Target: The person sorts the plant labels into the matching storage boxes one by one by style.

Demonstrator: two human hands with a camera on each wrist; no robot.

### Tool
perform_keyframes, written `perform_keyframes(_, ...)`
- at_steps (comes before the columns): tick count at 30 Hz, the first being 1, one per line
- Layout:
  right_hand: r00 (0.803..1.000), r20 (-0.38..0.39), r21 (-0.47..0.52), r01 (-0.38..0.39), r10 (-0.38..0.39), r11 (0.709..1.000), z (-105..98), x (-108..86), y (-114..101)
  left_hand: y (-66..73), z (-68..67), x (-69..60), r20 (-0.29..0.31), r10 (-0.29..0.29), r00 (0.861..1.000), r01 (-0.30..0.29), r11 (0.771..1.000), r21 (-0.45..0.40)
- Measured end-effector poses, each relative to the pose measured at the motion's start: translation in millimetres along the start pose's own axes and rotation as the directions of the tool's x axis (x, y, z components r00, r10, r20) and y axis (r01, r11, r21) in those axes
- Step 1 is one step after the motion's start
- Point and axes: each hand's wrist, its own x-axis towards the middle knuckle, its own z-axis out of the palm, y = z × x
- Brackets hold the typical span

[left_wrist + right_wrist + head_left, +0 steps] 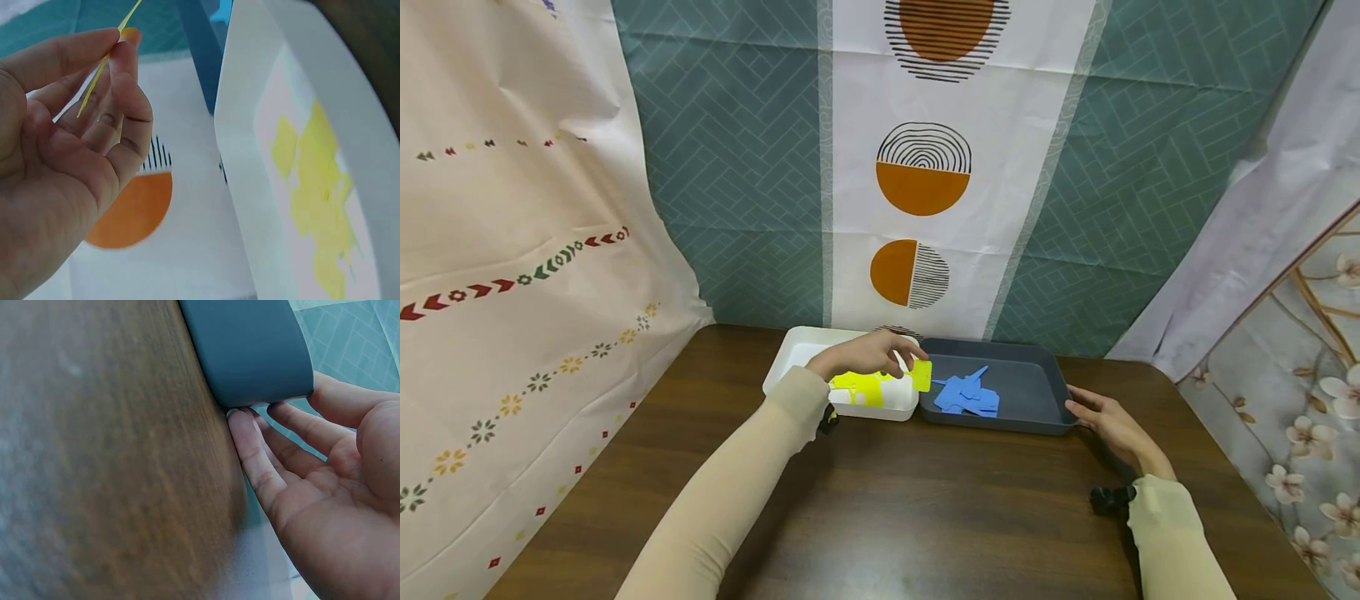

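Note:
My left hand (872, 353) pinches a small flat yellow card (922, 376) between thumb and fingertips, above where the two trays meet. In the left wrist view the card (99, 78) shows edge-on as a thin strip. Below that hand, several yellow cards (868, 392) lie scattered in the white tray (797, 354). The dark grey tray (1026, 387) stands on its right with a loose pile of blue cards (966, 396) in its left half. My right hand (1112, 425) grips the grey tray's right end, thumb at the rim and fingers against the outer wall.
Both trays stand on a brown wooden table (910, 500) near its back edge. Behind hangs a patterned curtain (917, 192). Printed cloth (527, 292) lines the left side, and floral cloth (1307, 433) the right.

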Motion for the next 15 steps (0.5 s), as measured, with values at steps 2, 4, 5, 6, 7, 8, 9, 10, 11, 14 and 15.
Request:
perform_keyframes(2,1.0,0.0,-0.002,-0.003,0.003,1.0,0.5,-0.2,0.4,-3.8,-6.5,-3.0,-0.005,-0.016,1.0,0.016,1.0,0.003)
perform_keyframes(4,1.0,0.003,0.002,0.0,0.0,1.0,0.9,-0.2,0.3,-7.1,-13.2,-6.0,-0.01,-0.034,0.999,0.034,0.999,0.0)
perform_keyframes(5,1.0,0.002,0.005,0.003,-0.003,1.0,1.0,0.0,0.1,-8.3,-16.6,-7.5,-0.015,-0.042,0.999,0.042,0.999,-0.003)
perform_keyframes(6,1.0,0.005,0.006,0.008,-0.008,1.0,0.9,0.1,-0.6,-9.2,-20.3,-8.9,-0.021,-0.048,0.999,0.047,0.999,-0.002)
perform_keyframes(7,1.0,0.003,0.01,0.013,-0.013,1.0,0.9,0.3,-1.3,-9.4,-23.8,-10.3,-0.024,-0.056,0.998,0.055,0.998,-0.003)
perform_keyframes(8,1.0,0.004,0.016,0.017,-0.017,1.0,0.7,0.5,-2.2,-9.7,-27.2,-11.5,-0.028,-0.062,0.998,0.062,0.998,-0.001)
perform_keyframes(9,1.0,0.002,0.022,0.019,-0.019,1.0,0.3,0.7,-3.1,-9.8,-30.5,-12.4,-0.031,-0.071,0.997,0.071,0.997,0.0)
perform_keyframes(10,1.0,0.002,0.027,0.02,-0.02,0.999,-0.1,0.8,-3.7,-10.3,-33.5,-13.0,-0.032,-0.077,0.997,0.077,0.997,0.002)
perform_keyframes(11,1.0,0.001,0.022,0.019,-0.019,1.0,-0.6,0.6,-3.5,-10.8,-36.1,-13.8,-0.03,-0.088,0.996,0.088,0.996,-0.001)
perform_keyframes(14,1.0,0.005,0.007,0.008,-0.008,1.0,-1.1,0.2,-1.5,-16.6,-41.8,-15.2,-0.026,-0.12,0.992,0.12,0.993,-0.012)
perform_keyframes(15,1.0,0.005,-0.001,0.004,-0.004,1.0,-0.9,0.0,-0.3,-18.8,-43.4,-16.0,-0.025,-0.13,0.991,0.129,0.991,-0.015)
